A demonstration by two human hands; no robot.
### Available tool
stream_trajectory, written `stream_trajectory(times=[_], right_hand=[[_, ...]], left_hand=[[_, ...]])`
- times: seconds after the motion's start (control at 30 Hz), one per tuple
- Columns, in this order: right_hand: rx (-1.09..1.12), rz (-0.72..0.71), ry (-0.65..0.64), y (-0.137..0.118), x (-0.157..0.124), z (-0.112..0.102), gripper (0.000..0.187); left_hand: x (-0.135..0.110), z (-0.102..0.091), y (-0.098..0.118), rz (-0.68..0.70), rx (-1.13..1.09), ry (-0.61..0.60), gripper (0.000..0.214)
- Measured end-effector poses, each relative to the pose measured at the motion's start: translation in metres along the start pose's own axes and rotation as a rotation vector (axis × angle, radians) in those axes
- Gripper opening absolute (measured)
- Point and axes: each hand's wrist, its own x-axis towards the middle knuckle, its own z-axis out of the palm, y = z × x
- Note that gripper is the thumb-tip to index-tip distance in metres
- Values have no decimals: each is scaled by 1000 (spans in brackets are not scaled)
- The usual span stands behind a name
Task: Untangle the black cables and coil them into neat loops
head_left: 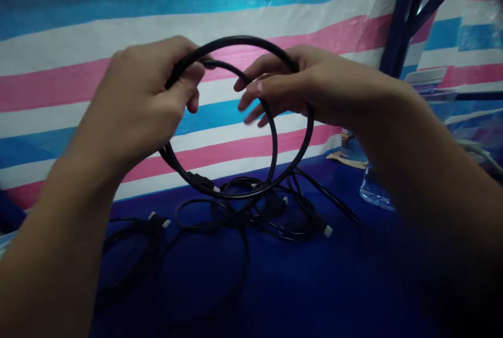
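Observation:
My left hand (pixel 153 86) is closed on a black cable (pixel 240 40), which is wound into loops in the air in front of me. Thumb and fingers of this hand pinch the loops at their left side. My right hand (pixel 291 84) is at the right side of the loops, partly inside them, its fingers bent. The outer loop passes behind this hand, and an inner strand runs between its thumb and forefinger. A strand hangs from the loops toward the table. Part of the cable is hidden by both hands.
Several black cables with pale connector tips (pixel 327 230) lie tangled on the dark blue table (pixel 306 280). Another coiled cable (pixel 147 251) lies to the left. At right stand a clear plastic bottle (pixel 373 191) and a small figure (pixel 346 138). Striped sheeting (pixel 78 81) and a metal frame (pixel 396 34) rise behind.

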Motion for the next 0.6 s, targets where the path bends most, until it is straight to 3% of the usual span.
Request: stream_trajectory(times=[0.1, 0.2, 0.27, 0.33, 0.4, 0.47, 0.6], right_hand=[[255, 36, -70, -7, -3, 1, 19], [284, 5, 102, -19, -4, 9, 25], [116, -126, 343, -25, -3, 17, 32], [-229, -319, 617, -29, -2, 26, 38], [-600, -469, 773, -30, -1, 33, 43], [-799, -523, 770, -28, 0, 37, 42], [-769, -483, 732, -20, 3, 34, 38]], left_hand=[[0, -1, 10, 104, 218, 86, 26], [2, -3, 12, 7, 279, 99, 37], [4, -6, 7, -148, 228, 61, 41], [6, -7, -1, -351, 204, -61, 48], [5, -7, -11, -503, 185, -217, 56], [2, -3, -20, -537, 71, -331, 58], [0, 6, -27, -573, -251, -475, 40]])
